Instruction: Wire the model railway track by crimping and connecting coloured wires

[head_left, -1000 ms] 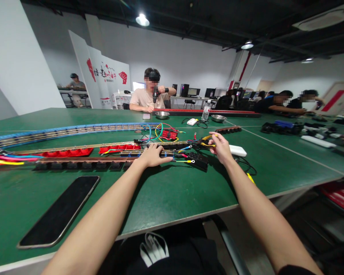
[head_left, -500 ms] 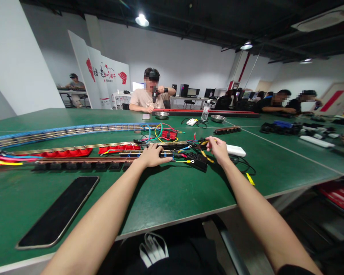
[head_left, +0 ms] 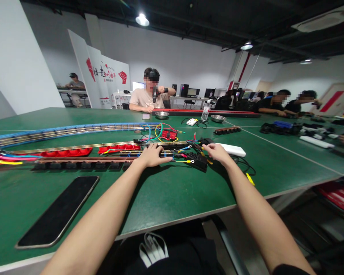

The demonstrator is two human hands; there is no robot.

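My left hand (head_left: 153, 156) lies over a dark multi-bar rail strip (head_left: 130, 153), its thumb stretched to the right and its fingers spread across the bars. To the right, my right hand (head_left: 218, 153) has thumb and fingertips drawn together beside a black connector block (head_left: 199, 162). Yellow parts show just below those fingertips; whatever sits between them is too small to make out. Between the hands, wires with ring terminals stick out, among them a yellow-green wire (head_left: 185, 161) and a blue one (head_left: 186, 148). A brown rail with black feet (head_left: 86, 165) runs left of my left hand.
A phone (head_left: 59, 212) lies front left. Red holders (head_left: 67, 152) and a curved blue track (head_left: 60, 130) stretch behind. A white box (head_left: 232, 150) with a black cable sits by my right hand. Across the table, a person holds a black power tool (head_left: 154, 94) near metal bowls (head_left: 162, 115).
My right hand has shifted slightly left and down, and its fingers now point toward the black connector block. My left hand stays where it was.
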